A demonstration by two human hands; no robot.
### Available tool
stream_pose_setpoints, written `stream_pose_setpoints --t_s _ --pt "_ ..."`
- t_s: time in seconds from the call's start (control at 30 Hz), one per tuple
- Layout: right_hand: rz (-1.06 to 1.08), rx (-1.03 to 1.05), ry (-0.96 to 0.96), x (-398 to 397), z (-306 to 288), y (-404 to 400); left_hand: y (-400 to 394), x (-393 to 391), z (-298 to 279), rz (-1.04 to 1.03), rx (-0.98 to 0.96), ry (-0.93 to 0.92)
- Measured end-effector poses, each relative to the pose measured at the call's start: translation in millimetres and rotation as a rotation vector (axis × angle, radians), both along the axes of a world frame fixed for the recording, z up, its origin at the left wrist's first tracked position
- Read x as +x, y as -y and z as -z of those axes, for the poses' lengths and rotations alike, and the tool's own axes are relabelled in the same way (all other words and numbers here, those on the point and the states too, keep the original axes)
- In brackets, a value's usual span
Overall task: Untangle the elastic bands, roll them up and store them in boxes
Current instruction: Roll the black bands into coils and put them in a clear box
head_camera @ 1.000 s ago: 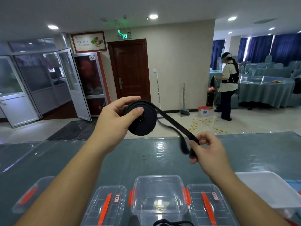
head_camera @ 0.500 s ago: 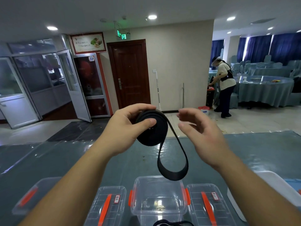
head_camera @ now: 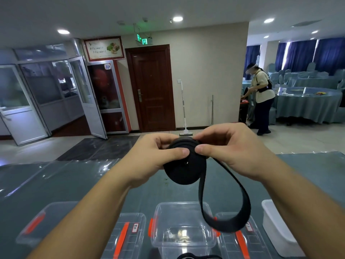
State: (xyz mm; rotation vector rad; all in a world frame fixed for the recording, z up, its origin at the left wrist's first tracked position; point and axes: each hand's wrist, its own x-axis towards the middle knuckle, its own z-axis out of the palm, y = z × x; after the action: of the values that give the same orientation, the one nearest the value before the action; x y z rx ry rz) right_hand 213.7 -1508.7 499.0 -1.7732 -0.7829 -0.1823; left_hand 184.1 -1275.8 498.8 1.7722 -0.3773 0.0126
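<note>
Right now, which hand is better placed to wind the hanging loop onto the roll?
The right hand, probably. The loose loop leaves the black roll on that side and hangs under it, above the open clear box. The left hand pinches the roll's face, steadying it.

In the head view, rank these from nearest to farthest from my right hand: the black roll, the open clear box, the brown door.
From the right hand:
1. Black roll, gripped in both hands.
2. Open clear box, below on the table.
3. Brown door, far wall, upper left.
</note>
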Motion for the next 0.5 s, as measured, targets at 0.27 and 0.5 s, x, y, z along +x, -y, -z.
stream_pose_setpoints --t_s 0.27,0.5 --pt "-0.066 0.182 -0.105 2.1 12.1 3.0 4.4 5.7 6.0 -0.028 -0.235 -0.059" --pt "-0.005 0.328 -0.120 3.9 10.0 -0.7 10.9 6.0 2.2 -0.088 -0.205 -0.004"
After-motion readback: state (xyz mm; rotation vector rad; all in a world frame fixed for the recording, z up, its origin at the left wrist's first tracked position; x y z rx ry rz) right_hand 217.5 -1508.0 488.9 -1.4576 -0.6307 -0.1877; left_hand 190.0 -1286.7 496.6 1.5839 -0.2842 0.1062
